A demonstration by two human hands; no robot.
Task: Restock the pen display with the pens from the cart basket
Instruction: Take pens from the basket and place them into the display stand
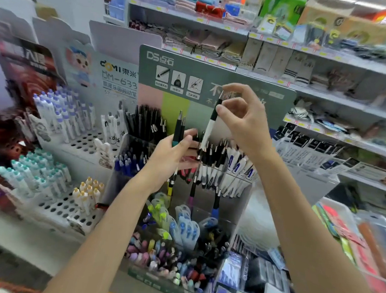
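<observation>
Right hand [243, 125] fingers [228, 113] pinch white-black pen [208, 129] top; left hand [175, 155] grips spare pens [178, 128]. Keep pen upright, lower toward 6 o'clock into matching pen row [222, 170]

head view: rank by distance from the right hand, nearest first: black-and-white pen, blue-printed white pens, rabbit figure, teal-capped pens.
1. black-and-white pen: pinched in the right hand.
2. blue-printed white pens: display row just below that hand.
3. rabbit figure: off to the left, on the white rack.
4. teal-capped pens: far lower left.
</observation>
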